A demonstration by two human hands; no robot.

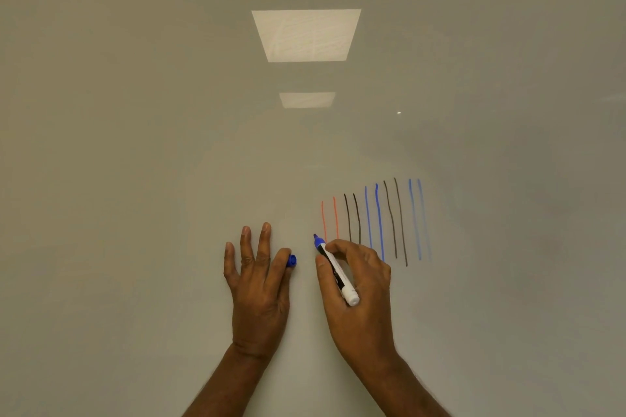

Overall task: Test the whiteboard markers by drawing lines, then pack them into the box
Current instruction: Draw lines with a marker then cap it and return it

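A whiteboard [135, 145] fills the view. My right hand [359, 288] grips an uncapped blue marker [335, 271] with a white barrel, its blue tip pointing up-left, just left of the drawn lines. My left hand [257, 281] lies against the board with three fingers spread straight, and its index finger and thumb pinch the blue cap [292, 261]. Several near-vertical test lines [376, 220] in orange, black and blue stand in a row to the right of the marker tip. The box is not in view.
Two bright rectangular ceiling-light reflections [306, 35] show on the board above the hands. The board surface left of the hands and above the lines bears no marks.
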